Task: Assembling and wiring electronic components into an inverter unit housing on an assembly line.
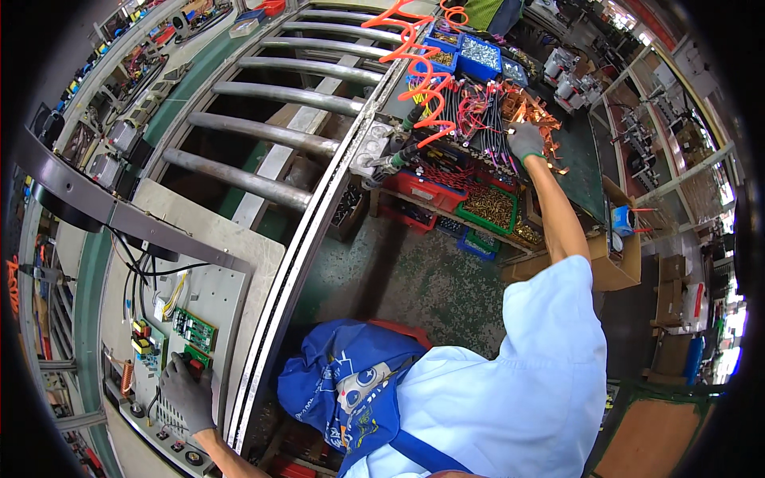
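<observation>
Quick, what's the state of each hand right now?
Left hand: by the green circuit board; grip can't be told.
Right hand: by the copper strips; grip can't be told.

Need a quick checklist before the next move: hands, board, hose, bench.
1. Gloves on left hand and right hand: ok, both grey.
2. Left hand at the metal panel, next to the green circuit board: ok.
3. Right hand apart from the orange coiled hose: ok.
4. Copper strips by the right hand neatly sorted: not ok, jumbled.
5. Right hand's grip on a part: cannot tell.
6. Circuit board fastened down: cannot tell.
</observation>
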